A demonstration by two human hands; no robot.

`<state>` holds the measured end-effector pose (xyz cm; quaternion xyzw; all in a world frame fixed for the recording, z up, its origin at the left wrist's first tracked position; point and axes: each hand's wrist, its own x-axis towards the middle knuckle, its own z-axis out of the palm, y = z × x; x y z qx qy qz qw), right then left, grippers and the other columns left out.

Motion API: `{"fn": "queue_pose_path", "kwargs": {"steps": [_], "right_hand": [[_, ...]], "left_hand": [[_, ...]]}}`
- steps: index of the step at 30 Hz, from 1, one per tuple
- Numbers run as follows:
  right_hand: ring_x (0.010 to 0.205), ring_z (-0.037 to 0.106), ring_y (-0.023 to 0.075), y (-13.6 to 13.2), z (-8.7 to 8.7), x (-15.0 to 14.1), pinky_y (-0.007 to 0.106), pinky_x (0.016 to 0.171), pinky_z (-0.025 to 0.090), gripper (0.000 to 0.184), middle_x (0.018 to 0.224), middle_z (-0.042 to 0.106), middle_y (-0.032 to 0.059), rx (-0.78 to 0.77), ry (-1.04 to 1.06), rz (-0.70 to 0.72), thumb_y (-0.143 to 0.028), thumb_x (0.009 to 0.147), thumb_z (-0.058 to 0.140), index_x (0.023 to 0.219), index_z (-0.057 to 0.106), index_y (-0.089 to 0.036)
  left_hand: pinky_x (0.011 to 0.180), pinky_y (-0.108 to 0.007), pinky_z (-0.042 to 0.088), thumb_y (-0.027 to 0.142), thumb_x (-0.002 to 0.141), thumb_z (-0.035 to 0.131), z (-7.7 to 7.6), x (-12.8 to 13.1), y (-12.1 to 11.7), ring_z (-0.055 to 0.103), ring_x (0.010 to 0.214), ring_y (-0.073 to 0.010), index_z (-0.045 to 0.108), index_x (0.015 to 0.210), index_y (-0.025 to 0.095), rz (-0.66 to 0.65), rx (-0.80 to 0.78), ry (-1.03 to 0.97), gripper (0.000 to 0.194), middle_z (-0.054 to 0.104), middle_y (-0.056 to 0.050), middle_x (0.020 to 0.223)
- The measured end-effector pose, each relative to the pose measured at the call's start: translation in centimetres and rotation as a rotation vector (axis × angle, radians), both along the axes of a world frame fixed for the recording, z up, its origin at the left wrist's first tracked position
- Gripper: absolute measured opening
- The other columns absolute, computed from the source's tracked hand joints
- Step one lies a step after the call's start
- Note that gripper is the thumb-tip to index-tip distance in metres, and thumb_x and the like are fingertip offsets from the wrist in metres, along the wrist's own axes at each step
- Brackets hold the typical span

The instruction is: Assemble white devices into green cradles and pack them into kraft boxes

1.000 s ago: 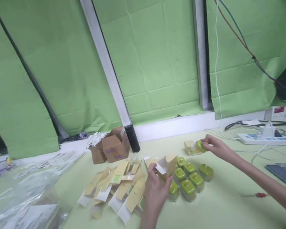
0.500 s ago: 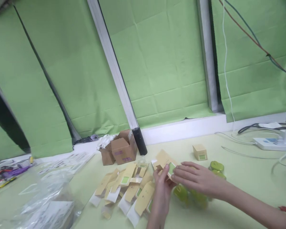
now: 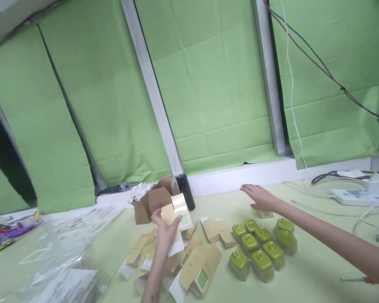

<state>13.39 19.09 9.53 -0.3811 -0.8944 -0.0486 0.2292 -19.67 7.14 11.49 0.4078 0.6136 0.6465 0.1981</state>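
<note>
My left hand is closed on a pale yellow cardboard carton, its flaps open and a green label on one side. It holds the carton over a heap of similar folded cartons. My right hand has its fingers stretched out and holds nothing. Just below it is a small closed carton, mostly hidden by the hand and wrist. Between the heap and my right forearm stand several small clear containers with green lids, each lid bearing a loop.
Behind the heap are an open brown cardboard box and a black cylinder. Clear plastic bags lie at the left. A white power strip with cables sits at the right, and a red-handled tool lies near my forearm.
My right hand let go of a green-lidded container, met my left hand at a carton, then moved back and away, opened out. My left hand has shifted left over the heap.
</note>
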Motion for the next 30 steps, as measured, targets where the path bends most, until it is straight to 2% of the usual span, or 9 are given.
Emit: {"fn": "queue_pose_path", "kwargs": {"steps": [6,9,11,13,16,18,24,27,30], "right_hand": [[0.089,0.062,0.0184,3.2,-1.0,4.8,0.038,0.076,0.053,0.026,0.109,0.060,0.0060,-0.291,-0.008,-0.134,-0.031,0.091,0.055,0.112,0.056,-0.015],[0.091,0.060,0.0198,1.8,0.0,4.9,0.038,0.077,0.051,0.026,0.107,0.060,0.0057,-0.294,0.078,-0.105,-0.031,0.088,0.059,0.107,0.057,-0.014],[0.093,0.058,0.0217,0.0,0.9,4.1,0.038,0.079,0.049,0.033,0.105,0.059,0.0056,-0.278,0.139,-0.037,-0.030,0.078,0.068,0.104,0.057,-0.015],[0.095,0.056,0.0224,-2.6,1.6,2.9,0.034,0.081,0.048,0.042,0.105,0.058,0.0044,-0.281,0.175,0.064,-0.029,0.069,0.073,0.105,0.055,-0.017],[0.098,0.057,0.0203,-6.8,1.8,0.9,0.031,0.082,0.048,0.045,0.109,0.058,0.0009,-0.314,0.180,0.211,-0.031,0.068,0.071,0.109,0.052,-0.024],[0.097,0.057,0.0215,-9.1,1.1,-0.1,0.033,0.080,0.048,0.044,0.110,0.058,0.0014,-0.266,0.197,0.250,-0.030,0.070,0.071,0.109,0.051,-0.026],[0.092,0.059,0.0273,-11.8,-1.9,-0.7,0.042,0.076,0.047,0.022,0.099,0.064,0.0093,0.154,0.255,0.203,-0.027,0.079,0.064,0.099,0.056,-0.023],[0.065,0.061,0.0189,-12.7,-1.5,-0.3,0.030,0.058,0.047,0.018,0.070,0.064,0.0019,-0.097,0.236,0.235,-0.039,0.089,0.051,0.082,0.057,-0.023],[0.052,0.061,0.0137,-13.4,-0.7,-0.2,0.022,0.047,0.042,0.019,0.063,0.065,-0.0030,-0.306,0.204,0.161,-0.028,0.094,0.040,0.103,0.057,-0.028]], "left_hand": [[0.103,-0.062,0.020,0.019,0.047,0.074,0.5,-4.3,0.4,0.034,0.127,-0.0453,0.040,0.108,0.016,0.051,-0.146,0.372,0.070,0.047,-0.024,0.127],[0.109,-0.058,0.007,0.030,0.060,0.068,1.2,-1.9,-0.5,0.012,0.138,-0.0382,0.036,0.122,0.014,0.028,-0.047,0.538,0.071,0.031,-0.024,0.142],[0.112,-0.048,0.015,0.033,0.068,0.063,1.1,1.5,-1.3,0.025,0.136,-0.0305,0.040,0.126,0.017,-0.110,0.019,0.631,0.064,0.040,-0.016,0.140],[0.111,-0.043,0.024,0.033,0.072,0.061,0.2,5.6,-2.1,0.036,0.132,-0.0262,0.045,0.128,0.022,-0.291,0.045,0.696,0.059,0.046,-0.010,0.138],[0.113,-0.049,0.018,0.030,0.073,0.063,-1.8,11.0,-2.8,0.019,0.139,-0.0290,0.023,0.143,0.020,-0.586,-0.005,0.755,0.082,0.024,-0.010,0.152],[0.110,-0.048,0.025,0.033,0.077,0.060,-2.9,12.9,-3.2,0.026,0.136,-0.0289,0.017,0.145,0.020,-0.665,-0.045,0.718,0.082,0.029,-0.011,0.150],[0.106,-0.040,0.034,0.021,0.079,0.055,-4.9,12.8,-4.5,0.041,0.127,-0.0238,0.033,0.138,0.029,-0.641,-0.036,0.631,0.063,0.047,-0.005,0.137],[0.101,-0.042,0.040,0.010,0.075,0.052,-6.0,12.5,-4.6,0.047,0.121,-0.0227,0.039,0.128,0.028,-0.600,-0.042,0.707,0.058,0.052,-0.006,0.130],[0.100,-0.044,0.041,0.002,0.074,0.044,-7.2,12.5,-4.3,0.046,0.123,-0.0222,0.036,0.123,0.025,-0.575,0.081,0.906,0.055,0.048,-0.010,0.132]]}}
